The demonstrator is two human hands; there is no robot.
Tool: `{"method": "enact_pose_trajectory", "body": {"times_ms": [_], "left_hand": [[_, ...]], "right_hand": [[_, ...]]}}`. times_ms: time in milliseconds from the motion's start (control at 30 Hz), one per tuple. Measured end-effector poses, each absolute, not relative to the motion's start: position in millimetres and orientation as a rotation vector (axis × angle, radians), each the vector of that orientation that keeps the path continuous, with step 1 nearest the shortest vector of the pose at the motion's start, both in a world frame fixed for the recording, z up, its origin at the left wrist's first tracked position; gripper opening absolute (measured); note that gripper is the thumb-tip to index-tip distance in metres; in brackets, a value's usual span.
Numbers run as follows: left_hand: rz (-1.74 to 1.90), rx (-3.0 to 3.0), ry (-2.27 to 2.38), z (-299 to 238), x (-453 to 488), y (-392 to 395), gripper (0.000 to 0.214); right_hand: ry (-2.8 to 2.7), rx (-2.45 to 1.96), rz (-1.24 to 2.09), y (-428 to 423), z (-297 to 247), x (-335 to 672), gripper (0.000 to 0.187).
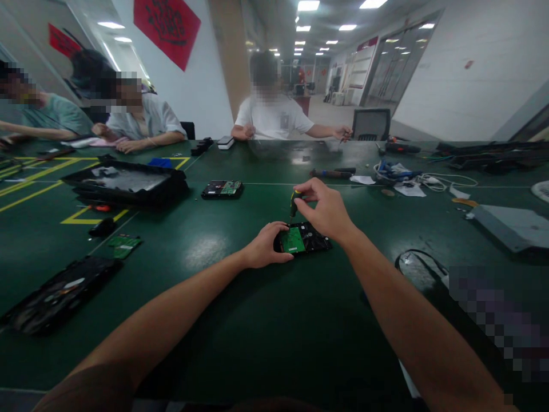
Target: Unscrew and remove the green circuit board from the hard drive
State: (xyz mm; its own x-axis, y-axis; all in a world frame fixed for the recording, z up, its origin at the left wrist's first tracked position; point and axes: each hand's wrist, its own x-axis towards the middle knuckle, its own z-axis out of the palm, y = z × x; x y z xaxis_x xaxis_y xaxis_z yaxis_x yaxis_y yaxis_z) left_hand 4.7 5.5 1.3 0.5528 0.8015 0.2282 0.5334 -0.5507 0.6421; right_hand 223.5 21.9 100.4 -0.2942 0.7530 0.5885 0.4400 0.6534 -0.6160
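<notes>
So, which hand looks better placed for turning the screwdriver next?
The right, I'd judge. The right hand grips the screwdriver, held nearly upright with its tip down at the far side of the hard drive. The left hand holds the drive's left end, apparently steadying it.

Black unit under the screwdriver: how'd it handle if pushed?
The black unit is likely stiff, given its boxy shape. It probably won't roll or tip: it lies flat and low. Its green board looks exposed, so may be fragile.

Single head-worn view, looking forward and down, over green table (266, 320), near the hands (328, 210)
</notes>
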Motion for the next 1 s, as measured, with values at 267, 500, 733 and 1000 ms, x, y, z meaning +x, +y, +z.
{"method": "enact_pose_trajectory", "body": {"times_ms": [267, 500, 733, 1000], "left_hand": [[0.689, 2.254, 1.060, 3.0, 4.8, 5.1, 0.076], [0.671, 2.242, 1.084, 4.2, 6.2, 5.8, 0.077], [0.664, 2.257, 1.072, 4.1, 5.9, 4.7, 0.076], [0.690, 2.259, 1.079, -0.1, 6.7, 5.5, 0.076]], "right_hand": [[-2.025, -0.937, 0.390, 20.0, 110.6, 229.5, 0.013], [-2.053, -0.942, 0.466, 24.7, 113.3, 232.2, 0.020], [-2.082, -0.923, 0.399, 26.9, 112.6, 234.1, 0.013], [-2.117, -0.889, 0.380, 19.3, 113.0, 231.9, 0.021]]}}
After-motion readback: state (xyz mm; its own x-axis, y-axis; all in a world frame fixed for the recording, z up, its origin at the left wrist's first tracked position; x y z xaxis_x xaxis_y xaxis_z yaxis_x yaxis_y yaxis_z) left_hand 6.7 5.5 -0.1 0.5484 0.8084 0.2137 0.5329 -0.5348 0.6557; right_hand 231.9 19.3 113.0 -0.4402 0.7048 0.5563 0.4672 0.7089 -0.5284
